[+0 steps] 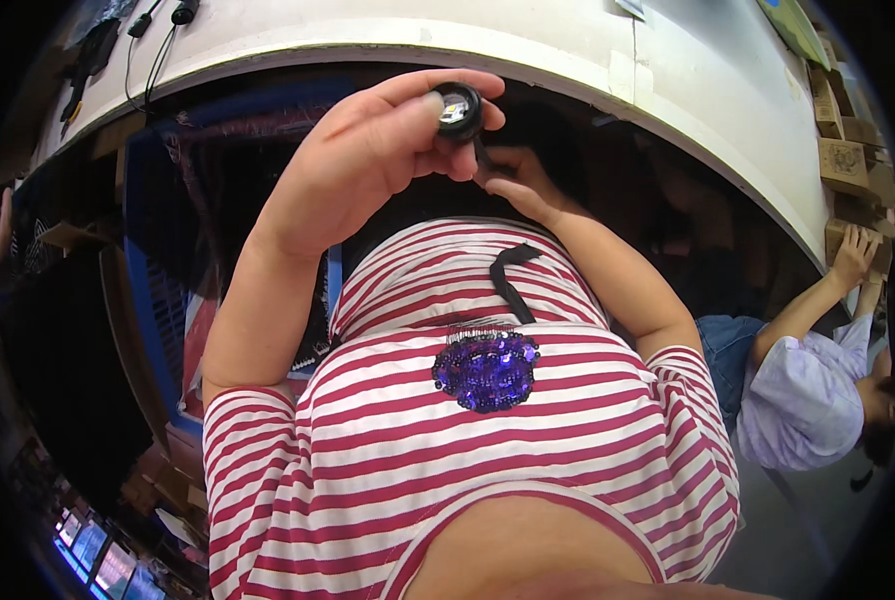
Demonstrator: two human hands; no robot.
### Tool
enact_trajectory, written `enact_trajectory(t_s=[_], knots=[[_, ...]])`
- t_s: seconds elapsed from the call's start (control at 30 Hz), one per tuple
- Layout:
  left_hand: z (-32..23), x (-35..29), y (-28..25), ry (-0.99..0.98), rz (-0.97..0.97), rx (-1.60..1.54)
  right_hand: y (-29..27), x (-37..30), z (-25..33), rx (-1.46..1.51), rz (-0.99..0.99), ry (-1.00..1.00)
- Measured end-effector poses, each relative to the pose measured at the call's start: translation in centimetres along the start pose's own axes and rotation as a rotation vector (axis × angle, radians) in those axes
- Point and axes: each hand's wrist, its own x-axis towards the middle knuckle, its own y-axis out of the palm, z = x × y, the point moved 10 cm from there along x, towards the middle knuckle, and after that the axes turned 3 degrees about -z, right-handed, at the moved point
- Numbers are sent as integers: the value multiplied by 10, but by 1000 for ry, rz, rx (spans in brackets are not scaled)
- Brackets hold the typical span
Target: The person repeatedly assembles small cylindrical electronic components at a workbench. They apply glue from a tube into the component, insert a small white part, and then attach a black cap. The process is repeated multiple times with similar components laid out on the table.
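My left hand (pixel 352 160) is raised near the table edge, closed around a small black flashlight (pixel 457 112). Its round head and clear lens, with a yellowish spot inside, face up toward me, and the thumb presses on the rim. Just beyond it, to the right and slightly lower, my right hand (pixel 527 185) is closed at the fingertips. Those fingers meet a narrow dark piece (pixel 484 165) that runs down from the flashlight; whether it is a strap or part of the body I cannot tell. The left hand partly covers the flashlight's body.
A white table (pixel 367 25) curves across the top, with black cables (pixel 157 60) and a black hand tool (pixel 92 65) at its left. A blue plastic crate (pixel 152 300) stands at left below it. At right, a person (pixel 802 390) reaches toward cardboard boxes (pixel 847 165).
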Motion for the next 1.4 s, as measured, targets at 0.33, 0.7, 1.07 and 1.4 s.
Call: enact_trajectory(t_s=[0.33,0.7,1.07,1.4], knots=[[-6,-1,0,283,-5,105,34,-6,-4,99,233,157],[-1,-7,-3,47,27,14,10,2,0,64,139,-51],[-22,-8,-8,205,-104,234,-1,-9,-54,28,68,191],[-1,-10,0,30,-19,-8,-5,5,-71,-100,44,195]])
